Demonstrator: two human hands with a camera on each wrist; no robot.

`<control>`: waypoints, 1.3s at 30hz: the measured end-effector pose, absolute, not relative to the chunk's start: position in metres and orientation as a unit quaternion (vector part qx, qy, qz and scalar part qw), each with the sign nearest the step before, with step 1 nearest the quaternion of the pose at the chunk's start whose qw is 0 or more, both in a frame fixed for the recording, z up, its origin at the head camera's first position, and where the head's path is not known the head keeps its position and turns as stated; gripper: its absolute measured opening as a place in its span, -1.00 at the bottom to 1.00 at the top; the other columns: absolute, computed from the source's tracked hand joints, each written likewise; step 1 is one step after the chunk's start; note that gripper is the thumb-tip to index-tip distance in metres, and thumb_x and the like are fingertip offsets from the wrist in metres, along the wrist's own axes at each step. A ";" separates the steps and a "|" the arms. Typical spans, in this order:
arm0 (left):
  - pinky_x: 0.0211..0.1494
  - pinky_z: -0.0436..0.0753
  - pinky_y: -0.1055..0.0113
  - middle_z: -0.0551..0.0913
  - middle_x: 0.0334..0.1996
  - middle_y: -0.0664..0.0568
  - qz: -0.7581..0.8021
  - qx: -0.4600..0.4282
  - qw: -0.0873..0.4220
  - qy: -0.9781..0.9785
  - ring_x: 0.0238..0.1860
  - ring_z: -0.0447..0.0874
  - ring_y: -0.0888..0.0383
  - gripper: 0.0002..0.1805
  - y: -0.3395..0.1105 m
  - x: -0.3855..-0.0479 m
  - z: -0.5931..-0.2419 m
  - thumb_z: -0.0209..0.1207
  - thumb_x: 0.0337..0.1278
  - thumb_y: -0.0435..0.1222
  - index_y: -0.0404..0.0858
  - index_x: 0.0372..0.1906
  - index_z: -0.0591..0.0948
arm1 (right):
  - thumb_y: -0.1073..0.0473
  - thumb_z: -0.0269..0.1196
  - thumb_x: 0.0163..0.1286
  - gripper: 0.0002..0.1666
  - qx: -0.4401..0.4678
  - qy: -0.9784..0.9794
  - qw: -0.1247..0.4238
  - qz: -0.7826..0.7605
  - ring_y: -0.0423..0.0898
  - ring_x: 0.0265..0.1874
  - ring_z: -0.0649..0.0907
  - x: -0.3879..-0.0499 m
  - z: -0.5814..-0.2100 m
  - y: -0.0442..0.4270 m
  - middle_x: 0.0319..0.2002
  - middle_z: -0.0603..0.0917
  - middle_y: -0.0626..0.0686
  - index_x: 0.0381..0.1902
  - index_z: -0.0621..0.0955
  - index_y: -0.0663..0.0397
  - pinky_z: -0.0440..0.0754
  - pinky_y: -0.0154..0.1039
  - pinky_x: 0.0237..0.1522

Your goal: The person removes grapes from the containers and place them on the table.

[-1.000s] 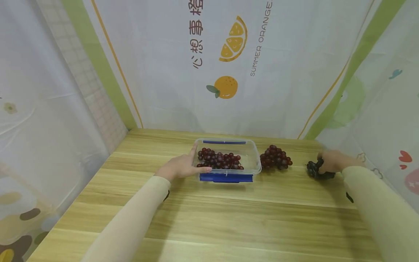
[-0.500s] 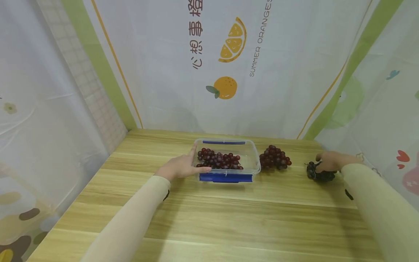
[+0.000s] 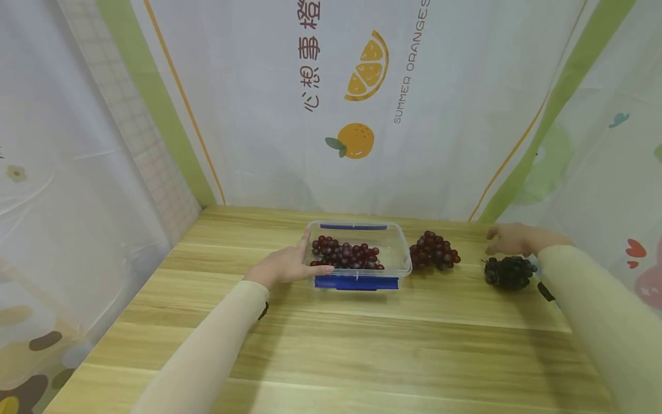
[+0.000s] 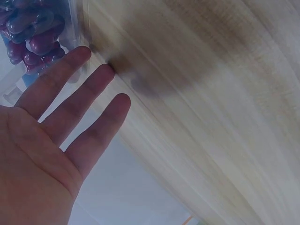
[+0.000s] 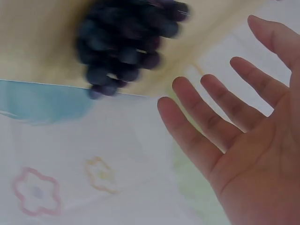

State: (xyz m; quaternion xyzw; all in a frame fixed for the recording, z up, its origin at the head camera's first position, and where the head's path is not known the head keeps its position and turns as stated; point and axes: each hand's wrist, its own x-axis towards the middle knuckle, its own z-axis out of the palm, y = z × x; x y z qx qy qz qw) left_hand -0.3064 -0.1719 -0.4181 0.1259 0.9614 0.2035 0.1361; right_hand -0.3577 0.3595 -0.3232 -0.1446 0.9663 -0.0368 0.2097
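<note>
A clear plastic box point(image 3: 395, 253) with blue latches holds a bunch of red grapes point(image 3: 343, 253). My left hand point(image 3: 281, 265) rests against its left end, thumb along the near rim and index finger towards the back corner. In the left wrist view, three fingers point(image 4: 86, 103) are straight and spread. A second bunch of red grapes point(image 3: 434, 250) lies right beside the box. Farther right, a bunch of black grapes point(image 3: 509, 272) lies on the table. My right hand point(image 3: 517, 238) is just behind and above it, fingers spread, holding nothing, apart from the grapes in the right wrist view.
The wooden table point(image 3: 362, 351) stretches in front of the box and the bunches. White printed cloth point(image 3: 264, 115) hangs behind the table's back edge and on both sides.
My right hand has let go of the black grapes and moved up and back from them. The black grapes lie almost where they were. My left hand and the box have not moved.
</note>
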 end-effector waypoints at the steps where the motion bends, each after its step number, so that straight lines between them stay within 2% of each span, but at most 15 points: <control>1: -0.14 0.75 0.14 0.61 0.44 -0.18 0.203 0.125 0.136 0.962 -0.34 0.79 0.04 0.41 -0.172 -0.306 -0.418 0.05 0.10 0.64 0.32 0.52 -0.79 | -0.02 0.23 0.56 -0.16 -0.150 0.967 0.204 -0.039 0.54 0.09 0.64 -0.360 -0.317 0.356 0.33 0.43 0.70 0.44 0.33 0.62 0.74 0.18 -0.14; 3: -0.13 0.75 0.13 0.60 0.45 -0.19 0.201 0.124 0.135 0.962 -0.34 0.79 0.04 0.43 -0.172 -0.306 -0.418 0.04 0.09 0.65 0.27 0.57 -0.75 | -0.02 0.21 0.59 -0.18 -0.160 0.967 0.195 -0.045 0.55 0.11 0.63 -0.364 -0.306 0.346 0.32 0.43 0.70 0.44 0.33 0.61 0.74 0.21 -0.10; 5: -0.12 0.75 0.12 0.60 0.44 -0.19 0.199 0.123 0.133 0.963 -0.33 0.79 0.04 0.45 -0.173 -0.306 -0.418 0.03 0.08 0.66 0.21 0.62 -0.71 | -0.01 0.21 0.60 -0.22 -0.175 0.967 0.181 -0.046 0.62 0.23 0.56 -0.368 -0.296 0.335 0.30 0.46 0.70 0.41 0.37 0.59 0.72 0.29 0.04; 8: -0.08 0.76 0.09 0.60 0.45 -0.20 0.199 0.122 0.130 0.964 -0.28 0.81 0.01 0.47 -0.174 -0.306 -0.418 0.04 0.08 0.66 0.15 0.65 -0.67 | 0.01 0.23 0.59 -0.28 -0.192 0.966 0.165 -0.048 0.59 0.23 0.57 -0.372 -0.286 0.314 0.26 0.52 0.66 0.39 0.42 0.53 0.67 0.35 0.11; 13: 0.09 0.78 -0.02 0.52 0.50 -0.23 0.214 0.123 0.133 0.960 -0.09 0.85 -0.10 0.45 -0.174 -0.306 -0.419 0.06 0.11 0.63 0.20 0.63 -0.70 | 0.02 0.25 0.57 -0.37 -0.227 0.964 0.141 -0.001 0.50 0.23 0.63 -0.369 -0.281 0.266 0.26 0.62 0.54 0.38 0.51 0.38 0.63 0.38 0.22; 19: 0.25 0.73 -0.12 0.46 0.55 -0.24 0.231 0.131 0.136 0.954 0.09 0.82 -0.22 0.41 -0.172 -0.305 -0.419 0.09 0.14 0.60 0.31 0.57 -0.75 | 0.01 0.23 0.58 -0.40 -0.250 0.955 0.155 0.034 0.39 0.40 0.57 -0.352 -0.280 0.202 0.42 0.58 0.38 0.44 0.54 0.20 0.55 0.35 0.38; 24: 0.24 0.73 -0.12 0.43 0.57 -0.24 0.232 0.127 0.137 0.955 0.08 0.82 -0.23 0.42 -0.173 -0.306 -0.416 0.10 0.11 0.61 0.35 0.54 -0.77 | 0.00 0.25 0.58 -0.38 -0.264 0.949 0.167 0.045 0.31 0.46 0.54 -0.346 -0.281 0.158 0.48 0.55 0.27 0.48 0.53 0.12 0.51 0.31 0.46; 32: 0.15 0.77 -0.05 0.45 0.57 -0.19 0.205 0.133 0.115 0.963 0.17 0.78 -0.20 0.47 -0.173 -0.305 -0.413 0.09 0.06 0.64 0.22 0.60 -0.70 | 0.05 0.33 0.51 -0.37 -0.300 0.932 0.191 0.066 0.21 0.49 0.54 -0.347 -0.299 0.113 0.49 0.57 0.14 0.48 0.55 0.03 0.54 0.19 0.47; 36: 0.39 0.64 -0.20 0.16 0.69 -0.29 0.225 0.131 0.102 0.960 0.41 0.59 -0.34 0.49 -0.169 -0.299 -0.413 0.14 0.06 0.62 0.12 0.69 -0.58 | 0.05 0.37 0.47 -0.34 -0.303 0.926 0.211 0.079 0.14 0.42 0.60 -0.350 -0.311 0.099 0.45 0.60 0.10 0.49 0.55 -0.01 0.61 0.15 0.40; 39: 0.59 0.38 -0.31 -0.12 0.73 -0.34 0.260 0.126 0.096 0.952 0.61 0.28 -0.41 0.51 -0.165 -0.296 -0.417 0.17 0.03 0.61 0.09 0.71 -0.54 | 0.06 0.40 0.46 -0.32 -0.310 0.920 0.223 0.084 0.10 0.35 0.65 -0.352 -0.319 0.093 0.41 0.63 0.09 0.49 0.54 -0.01 0.65 0.11 0.37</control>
